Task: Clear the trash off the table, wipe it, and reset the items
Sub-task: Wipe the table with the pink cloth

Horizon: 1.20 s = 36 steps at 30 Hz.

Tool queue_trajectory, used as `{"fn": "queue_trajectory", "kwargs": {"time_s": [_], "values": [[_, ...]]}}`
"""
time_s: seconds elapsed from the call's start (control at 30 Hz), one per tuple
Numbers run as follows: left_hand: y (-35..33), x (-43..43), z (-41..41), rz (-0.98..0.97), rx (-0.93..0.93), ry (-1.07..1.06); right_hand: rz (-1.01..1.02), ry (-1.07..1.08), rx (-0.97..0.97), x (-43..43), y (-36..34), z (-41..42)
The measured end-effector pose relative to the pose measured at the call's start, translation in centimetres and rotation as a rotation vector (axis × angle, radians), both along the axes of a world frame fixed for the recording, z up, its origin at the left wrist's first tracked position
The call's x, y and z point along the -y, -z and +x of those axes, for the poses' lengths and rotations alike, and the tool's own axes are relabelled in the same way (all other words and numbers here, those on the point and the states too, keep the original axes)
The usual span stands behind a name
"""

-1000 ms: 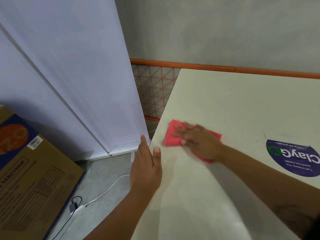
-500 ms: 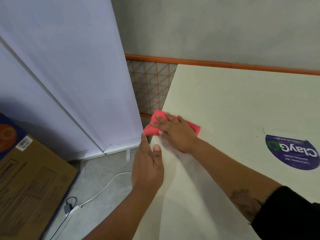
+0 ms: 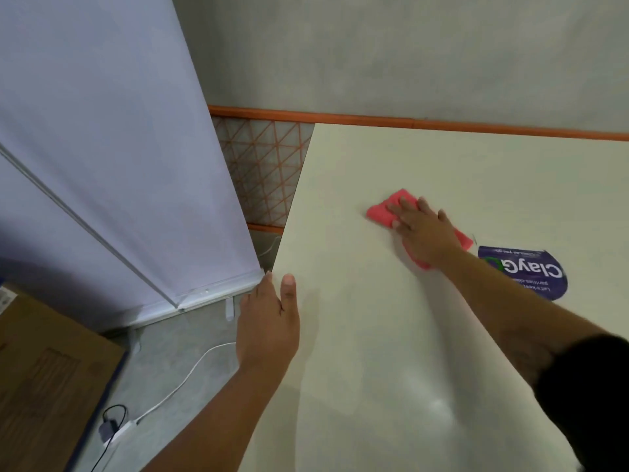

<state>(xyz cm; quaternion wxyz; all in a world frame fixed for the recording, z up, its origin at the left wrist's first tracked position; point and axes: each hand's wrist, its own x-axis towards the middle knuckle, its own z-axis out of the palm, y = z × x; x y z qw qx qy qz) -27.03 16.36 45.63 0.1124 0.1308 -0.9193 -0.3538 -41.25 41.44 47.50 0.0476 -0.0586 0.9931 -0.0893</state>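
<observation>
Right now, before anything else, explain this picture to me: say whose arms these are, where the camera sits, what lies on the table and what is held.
No machine here: these are a person's two bare arms, filmed by one wide-angle camera worn on their head, looking forward and down. The right hand lies flat, fingers straight, pressing a pinkish-red wiping cloth onto the cream-coloured tabletop. The left hand holds nothing; it stands straight-fingered at the table's left edge. Also on the table is a round purple sticker with white lettering, partly hidden by the right forearm. On the floor to the left lie a brown cardboard box and a white cable.
</observation>
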Motion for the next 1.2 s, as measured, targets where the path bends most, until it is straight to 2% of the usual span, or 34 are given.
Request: {"fn": "queue_trajectory", "kwargs": {"time_s": [0.17,0.23,0.37,0.47,0.53,0.6,0.77,0.9,1.07,1.2], "values": [[0.1,0.0,-0.2,-0.018,-0.004,0.007,0.044,0.151,-0.023,2.4,0.2,-0.9],[-0.1,0.0,-0.1,-0.048,-0.016,0.02,0.017,0.122,-0.024,4.3,0.1,2.2],[-0.5,-0.3,0.0,-0.116,-0.012,0.037,-0.047,-0.082,-0.002,8.0,-0.3,11.2],[-0.6,-0.4,0.1,-0.148,-0.01,0.047,-0.093,-0.207,0.042,7.6,-0.3,16.5],[-0.7,-0.4,0.2,-0.153,-0.009,0.053,-0.094,-0.198,0.062,5.4,-0.3,18.4],[-0.7,-0.4,0.4,-0.143,-0.012,0.053,-0.093,-0.083,0.059,2.6,-0.1,19.2],[-0.8,-0.4,0.5,-0.132,-0.015,0.067,0.008,0.338,-0.015,-1.5,-0.1,16.0],[-0.5,-0.4,0.1,-0.148,0.005,0.053,0.013,0.458,-0.026,-0.2,0.1,9.4],[0.0,-0.1,-0.1,-0.173,0.009,0.046,0.006,0.366,0.004,4.7,0.0,4.0],[-0.1,0.0,-0.1,-0.207,0.018,0.065,-0.035,0.133,0.003,8.0,0.0,7.4]]}}
